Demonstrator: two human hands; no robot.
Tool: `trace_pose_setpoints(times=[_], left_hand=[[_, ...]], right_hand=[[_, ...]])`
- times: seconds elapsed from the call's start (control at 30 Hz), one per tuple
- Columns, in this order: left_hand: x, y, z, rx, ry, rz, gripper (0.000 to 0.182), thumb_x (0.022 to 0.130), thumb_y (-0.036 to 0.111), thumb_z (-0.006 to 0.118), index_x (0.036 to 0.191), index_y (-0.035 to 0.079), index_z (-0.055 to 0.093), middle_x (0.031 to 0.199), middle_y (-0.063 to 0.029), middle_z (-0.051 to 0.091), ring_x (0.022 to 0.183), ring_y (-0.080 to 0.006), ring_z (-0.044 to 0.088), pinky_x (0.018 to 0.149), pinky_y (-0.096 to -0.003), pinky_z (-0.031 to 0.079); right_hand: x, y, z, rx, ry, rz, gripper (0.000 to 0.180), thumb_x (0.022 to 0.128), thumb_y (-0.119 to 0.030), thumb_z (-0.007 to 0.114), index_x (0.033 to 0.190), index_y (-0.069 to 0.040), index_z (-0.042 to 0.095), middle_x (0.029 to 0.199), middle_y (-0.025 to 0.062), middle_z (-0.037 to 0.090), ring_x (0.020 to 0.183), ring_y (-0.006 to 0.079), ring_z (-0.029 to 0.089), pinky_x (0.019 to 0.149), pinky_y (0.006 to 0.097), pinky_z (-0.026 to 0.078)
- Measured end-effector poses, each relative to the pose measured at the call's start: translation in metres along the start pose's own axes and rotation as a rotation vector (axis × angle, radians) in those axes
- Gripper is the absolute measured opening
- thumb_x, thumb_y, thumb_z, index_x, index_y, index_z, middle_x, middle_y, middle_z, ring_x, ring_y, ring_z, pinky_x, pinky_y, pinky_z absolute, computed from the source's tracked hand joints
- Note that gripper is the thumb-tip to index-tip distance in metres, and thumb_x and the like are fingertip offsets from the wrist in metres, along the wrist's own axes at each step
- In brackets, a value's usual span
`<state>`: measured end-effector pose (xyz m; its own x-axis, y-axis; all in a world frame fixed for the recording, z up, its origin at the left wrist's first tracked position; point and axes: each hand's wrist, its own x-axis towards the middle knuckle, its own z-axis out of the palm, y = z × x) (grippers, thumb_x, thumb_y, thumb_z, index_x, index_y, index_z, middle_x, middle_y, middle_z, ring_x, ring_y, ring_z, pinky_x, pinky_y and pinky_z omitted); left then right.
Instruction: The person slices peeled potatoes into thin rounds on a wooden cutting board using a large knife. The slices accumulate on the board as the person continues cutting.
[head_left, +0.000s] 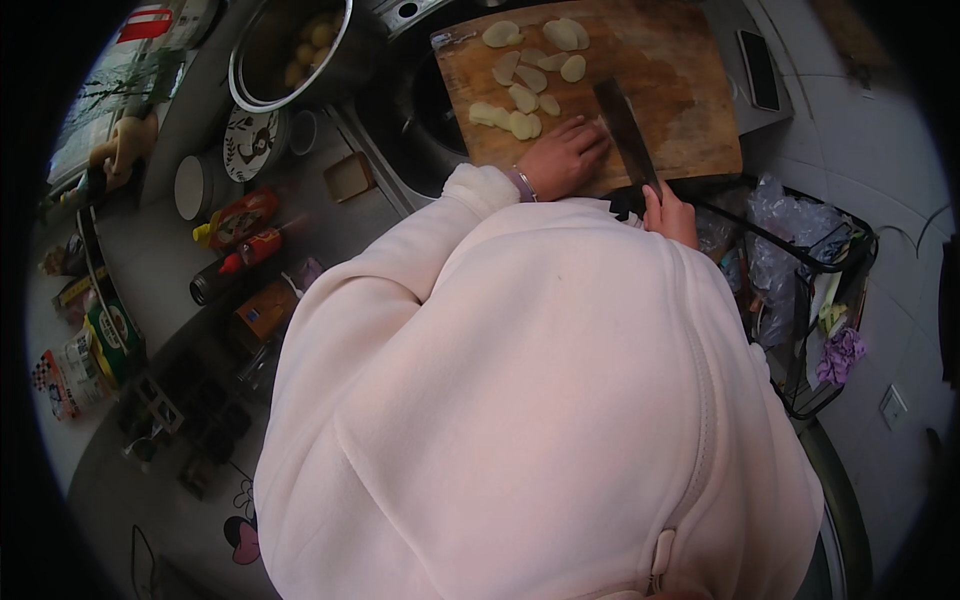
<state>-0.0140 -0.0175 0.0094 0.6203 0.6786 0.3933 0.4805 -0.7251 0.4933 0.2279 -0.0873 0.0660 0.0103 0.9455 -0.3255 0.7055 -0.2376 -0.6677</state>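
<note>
In the head view, a dark-bladed kitchen knife (628, 133) stands on edge over a wooden cutting board (690, 97). My right hand (670, 215) grips its handle near the front edge of the board. Close to the left face of the blade, my left hand (566, 159) lies palm down, with its fingertips almost at the steel. Whether anything is under those fingers is hidden. Thin pale slices that look like potato (531, 78) are spread over the left half of the board, some overlapping.
The board lies partly over a dark sink (420, 142). Left of it, a steel pot (292, 56) holds round, peeled potatoes. Bottles (244, 217) and a patterned plate (255, 142) stand on the counter. A phone (759, 70) lies to the right, above a wire rack with plastic bags (795, 232).
</note>
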Motion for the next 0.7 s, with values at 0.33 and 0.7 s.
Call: trace_pose_setpoints(times=[0.33,0.7], left_hand=[[-0.0006,-0.0015,0.0028,0.05,0.011,0.017,0.037,0.094,0.015,0.071,0.128,0.001,0.069,0.133,-0.0142,0.065,0.127,-0.0334,0.06,0.119,-0.0496,0.044],[-0.0014,-0.003,0.0052,0.056,0.007,0.02,0.036,0.094,0.016,0.07,0.127,0.0,0.069,0.133,-0.0137,0.065,0.128,-0.032,0.06,0.118,-0.0496,0.044]], right_hand=[[-0.0099,-0.0006,-0.0057,-0.039,-0.02,-0.003,0.021,0.107,-0.023,0.06,0.11,-0.004,0.065,0.083,0.0322,0.065,0.085,0.053,0.065,0.063,0.0566,0.051],[-0.0086,-0.0072,-0.0081,-0.148,-0.057,0.03,0.024,0.108,-0.027,0.059,0.116,-0.005,0.065,0.087,0.0322,0.068,0.089,0.054,0.066,0.068,0.0606,0.052]])
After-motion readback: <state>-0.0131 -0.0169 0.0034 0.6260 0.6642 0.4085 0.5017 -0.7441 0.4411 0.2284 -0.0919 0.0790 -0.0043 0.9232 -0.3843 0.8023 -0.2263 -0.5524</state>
